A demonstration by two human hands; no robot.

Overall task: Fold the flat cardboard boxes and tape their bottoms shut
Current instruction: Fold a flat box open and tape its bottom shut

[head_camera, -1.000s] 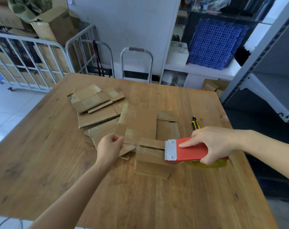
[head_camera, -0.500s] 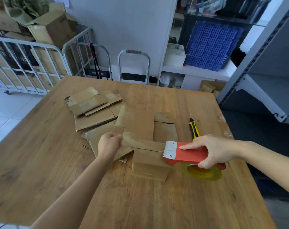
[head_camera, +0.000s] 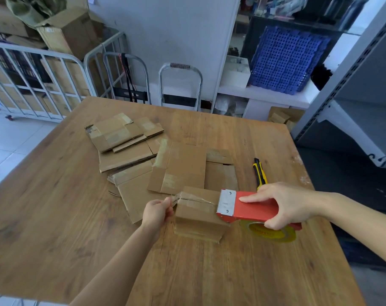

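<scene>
While the small folded box [head_camera: 198, 219] sat near the front middle of the wooden table [head_camera: 55, 217], a loose pile of flat cardboard boxes [head_camera: 125, 151] lay spread behind it and to its left, the nearest sheet touching the box's far edge. A yellow and black utility knife [head_camera: 259, 173] lay to the right of the pile, its near end hidden behind the right hand [head_camera: 284, 202]. Beyond the table stood two folded hand trucks [head_camera: 180, 85], a railed metal cart [head_camera: 33, 85] with cartons, and a blue perforated panel [head_camera: 284, 60] on a white ledge.

The hands were apart, one at each side of the box. The left hand [head_camera: 156, 212] pinched the free end of a strip of clear tape [head_camera: 194, 198] at the box's left top edge. The right hand gripped the red tape dispenser [head_camera: 256, 206], index finger laid straight along its top, thumb underneath. Its toothed metal blade met the box's right top edge, and the strip ran across the top seam between the two hands. The yellow tape roll [head_camera: 269, 234] hung below the dispenser, by the table surface.
</scene>
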